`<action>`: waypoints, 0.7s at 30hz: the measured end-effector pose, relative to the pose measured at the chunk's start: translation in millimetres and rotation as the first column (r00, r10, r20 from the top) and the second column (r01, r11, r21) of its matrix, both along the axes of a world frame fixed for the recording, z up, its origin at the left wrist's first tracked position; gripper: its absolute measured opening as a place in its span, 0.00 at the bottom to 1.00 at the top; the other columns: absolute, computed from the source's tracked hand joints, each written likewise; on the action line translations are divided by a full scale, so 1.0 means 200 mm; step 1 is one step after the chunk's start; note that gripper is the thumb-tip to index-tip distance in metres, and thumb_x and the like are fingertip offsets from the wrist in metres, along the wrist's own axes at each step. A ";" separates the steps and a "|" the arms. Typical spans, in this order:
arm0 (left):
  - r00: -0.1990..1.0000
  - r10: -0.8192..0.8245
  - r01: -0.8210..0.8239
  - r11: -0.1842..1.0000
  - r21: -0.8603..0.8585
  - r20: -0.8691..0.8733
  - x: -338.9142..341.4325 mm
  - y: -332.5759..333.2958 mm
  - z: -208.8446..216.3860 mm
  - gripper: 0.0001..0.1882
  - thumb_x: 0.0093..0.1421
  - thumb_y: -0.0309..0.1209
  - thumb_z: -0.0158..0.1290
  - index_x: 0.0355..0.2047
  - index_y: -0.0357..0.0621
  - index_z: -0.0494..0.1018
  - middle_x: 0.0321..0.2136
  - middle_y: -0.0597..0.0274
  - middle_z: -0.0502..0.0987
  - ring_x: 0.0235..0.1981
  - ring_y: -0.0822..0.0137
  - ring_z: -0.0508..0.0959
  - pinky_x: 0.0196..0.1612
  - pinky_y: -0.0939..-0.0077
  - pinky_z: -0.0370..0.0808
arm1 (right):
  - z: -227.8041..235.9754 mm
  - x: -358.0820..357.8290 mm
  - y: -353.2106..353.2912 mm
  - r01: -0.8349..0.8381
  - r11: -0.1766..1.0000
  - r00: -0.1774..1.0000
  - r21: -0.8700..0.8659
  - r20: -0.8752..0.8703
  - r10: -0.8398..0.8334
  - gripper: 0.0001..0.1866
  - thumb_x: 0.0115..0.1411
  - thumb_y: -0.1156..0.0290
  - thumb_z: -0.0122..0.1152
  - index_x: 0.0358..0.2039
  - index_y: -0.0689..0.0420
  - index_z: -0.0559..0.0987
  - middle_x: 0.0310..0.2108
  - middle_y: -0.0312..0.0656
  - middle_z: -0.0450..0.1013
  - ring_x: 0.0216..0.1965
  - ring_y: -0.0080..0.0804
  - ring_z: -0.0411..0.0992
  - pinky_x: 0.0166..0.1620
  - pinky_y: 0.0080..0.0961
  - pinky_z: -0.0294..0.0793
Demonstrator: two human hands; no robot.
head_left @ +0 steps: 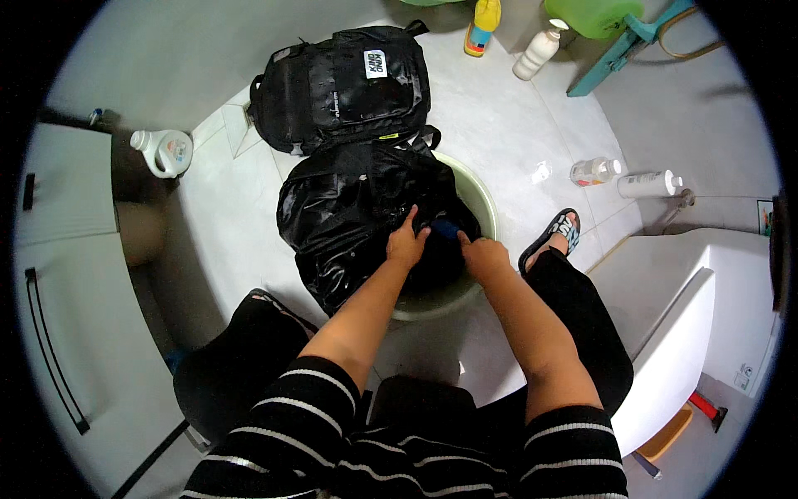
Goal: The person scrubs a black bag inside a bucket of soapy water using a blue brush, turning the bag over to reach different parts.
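Observation:
A wet, shiny black backpack (pixel 341 200) lies half in a pale green basin (pixel 486 195) between my feet, spilling over its left side. My left hand (pixel 406 243) grips the backpack's fabric near the middle of the basin, its index finger and thumb spread. My right hand (pixel 486 256) is closed at the end of a small blue object (pixel 445 228) against the black fabric; too little of it shows to tell its kind. Part of the basin's inside below the hands is dark. Just beyond, a second black backpack (pixel 341 91) with a white patch lies on the floor.
A white jug (pixel 164 153) stands by the left wall. At the back are a yellow bottle (pixel 482 29) and a white pump bottle (pixel 539 52). Two bottles, one clear (pixel 594 171) and one white (pixel 648 184), lie at right. A white cabinet (pixel 71 291) and a white toilet (pixel 673 358) flank me.

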State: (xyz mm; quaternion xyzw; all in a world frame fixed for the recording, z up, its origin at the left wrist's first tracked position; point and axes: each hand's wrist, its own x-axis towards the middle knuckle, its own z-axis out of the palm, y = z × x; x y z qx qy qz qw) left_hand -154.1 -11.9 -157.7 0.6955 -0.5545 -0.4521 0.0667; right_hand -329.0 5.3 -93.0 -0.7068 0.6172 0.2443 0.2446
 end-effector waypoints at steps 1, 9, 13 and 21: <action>0.998 -0.063 0.061 0.996 0.070 0.027 0.02 0.02 -0.02 0.37 0.56 0.48 0.51 0.63 0.59 0.48 0.39 0.43 0.75 0.39 0.44 0.75 0.43 0.57 0.70 | -0.06 0.00 0.01 -0.024 1.000 1.000 0.012 0.003 0.024 0.23 0.66 0.60 0.32 0.42 0.60 0.75 0.34 0.49 0.75 0.37 0.43 0.75 0.37 0.37 0.75; 0.829 -0.301 0.320 0.946 0.041 0.471 -0.05 -0.01 -0.34 0.47 0.56 0.46 0.52 0.64 0.65 0.29 0.30 0.45 0.76 0.32 0.51 0.77 0.36 0.55 0.73 | -0.26 0.01 -0.03 -0.181 0.983 0.982 -0.019 0.048 0.182 0.23 0.61 0.69 0.41 0.58 0.58 0.62 0.30 0.51 0.75 0.33 0.43 0.76 0.33 0.37 0.76; 0.862 -0.323 0.293 0.946 0.137 0.391 -0.05 -0.14 -0.30 0.48 0.57 0.43 0.51 0.64 0.64 0.27 0.35 0.42 0.76 0.36 0.47 0.77 0.40 0.56 0.72 | -0.22 0.01 -0.11 -0.181 0.981 0.981 -0.068 0.056 0.185 0.21 0.61 0.69 0.41 0.55 0.59 0.66 0.30 0.50 0.75 0.33 0.42 0.76 0.32 0.37 0.76; 0.967 -0.228 0.228 0.974 -0.009 -0.113 0.22 -0.23 -0.32 0.39 0.60 0.38 0.48 0.64 0.67 0.37 0.48 0.39 0.69 0.46 0.47 0.72 0.50 0.62 0.66 | 0.14 0.01 -0.31 -0.223 0.972 0.954 0.075 0.221 0.202 0.12 0.56 0.67 0.49 0.37 0.56 0.77 0.32 0.49 0.76 0.35 0.45 0.75 0.35 0.40 0.76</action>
